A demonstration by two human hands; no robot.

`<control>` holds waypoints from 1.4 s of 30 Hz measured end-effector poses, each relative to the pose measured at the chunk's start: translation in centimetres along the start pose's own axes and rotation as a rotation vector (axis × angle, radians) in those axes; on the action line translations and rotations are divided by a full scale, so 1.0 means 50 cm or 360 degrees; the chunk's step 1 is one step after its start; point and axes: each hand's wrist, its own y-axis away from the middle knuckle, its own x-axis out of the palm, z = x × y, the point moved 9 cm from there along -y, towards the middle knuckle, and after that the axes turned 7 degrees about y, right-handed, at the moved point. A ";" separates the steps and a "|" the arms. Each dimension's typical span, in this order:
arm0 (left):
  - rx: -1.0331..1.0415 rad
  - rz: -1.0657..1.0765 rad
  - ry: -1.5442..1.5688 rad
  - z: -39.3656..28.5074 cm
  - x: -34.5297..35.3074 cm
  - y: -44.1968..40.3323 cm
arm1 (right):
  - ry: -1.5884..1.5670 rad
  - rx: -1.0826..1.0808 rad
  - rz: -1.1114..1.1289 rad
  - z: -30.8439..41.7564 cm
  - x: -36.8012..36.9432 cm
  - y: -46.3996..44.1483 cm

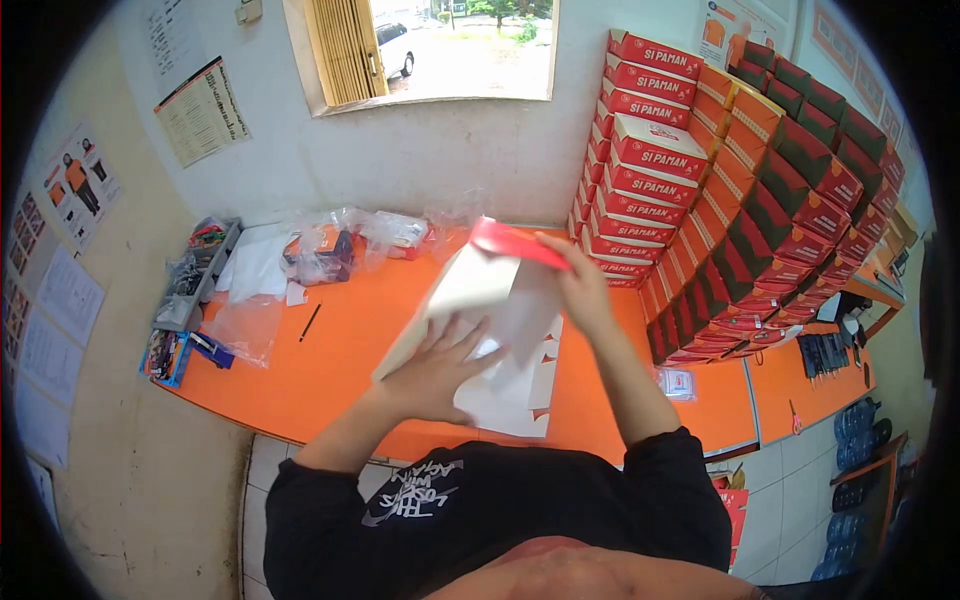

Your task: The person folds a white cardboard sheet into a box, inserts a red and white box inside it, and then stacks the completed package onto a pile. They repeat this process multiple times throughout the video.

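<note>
A partly folded cardboard box (505, 408), white inside and red on an outer flap, is tilted up over the orange table in front of me. My right hand (578, 280) grips its red flap at the far right edge, fingers wrapped over it. My left hand (437, 368) lies spread against the box's white inner side, fingers apart and slightly blurred. Small cut tabs show along the right edge of the lower panel. The outer side of the left panel is mostly hidden from me.
Tall stacks of red boxes (655, 160) stand at the back right, beside orange and dark ones (745, 190). Plastic-wrapped items (320, 250) lie along the wall. A black pen (310, 322), grey tray (205, 270) and blue bin (167, 358) sit left. Scissors (795, 417) lie far right.
</note>
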 end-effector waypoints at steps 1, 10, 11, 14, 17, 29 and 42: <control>0.0022 -0.0028 -0.0127 0.006 0.020 0.004 | -0.0161 0.0389 0.0079 -0.035 -0.013 -0.004; 0.0329 -0.0743 0.1397 0.052 0.007 -0.025 | -0.0261 -0.0664 0.0690 0.189 0.073 0.083; 0.0320 -0.1000 0.2537 0.091 -0.012 -0.017 | -0.0263 -0.0667 0.0692 0.210 0.084 0.091; 0.0350 -0.1148 0.3798 0.080 -0.050 -0.006 | 0.0606 -0.1446 0.0442 0.294 0.111 0.146; 0.0264 -0.1317 0.3602 0.075 -0.063 0.007 | 0.0843 -0.1567 -0.0056 0.315 0.084 0.152; -0.0024 -0.1906 0.1704 0.080 -0.095 0.075 | 0.0274 -0.1091 -0.0002 0.290 0.055 0.113; 0.0082 -0.1365 0.2607 0.082 -0.055 -0.016 | 0.0144 -0.0651 0.0123 0.211 0.058 0.088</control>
